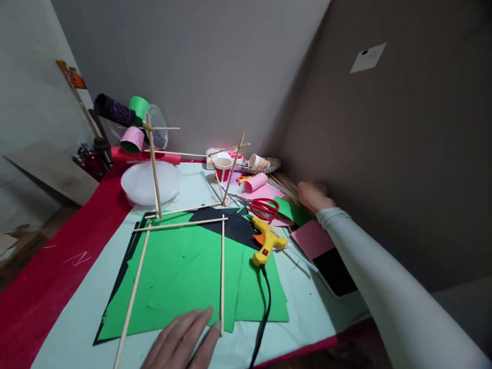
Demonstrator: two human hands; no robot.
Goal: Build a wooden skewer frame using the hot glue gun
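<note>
My left hand [180, 343] lies open at the near edge of the green sheet [185, 270], fingers extended, its forefinger beside the near end of a thin wooden stick [222, 273]. Another stick [134, 289] and a crosswise stick [179, 225] lie on the sheet with it. Behind them stands a stick frame with a left upright [153, 167] and a right upright [233, 169]. At the right, my right hand [315, 196] reaches to a pile of wooden strips [286, 183] by the wall. Its fingers are curled; whatever they hold is hidden.
A yellow glue gun [268, 242] with a black cord [266, 304] lies right of the sticks. Near it are red-handled scissors [264, 208], a pink paper roll [255, 183] and a paper cup [222, 169]. Plastic lids [150, 182] are stacked at the left; walls bound the back and right.
</note>
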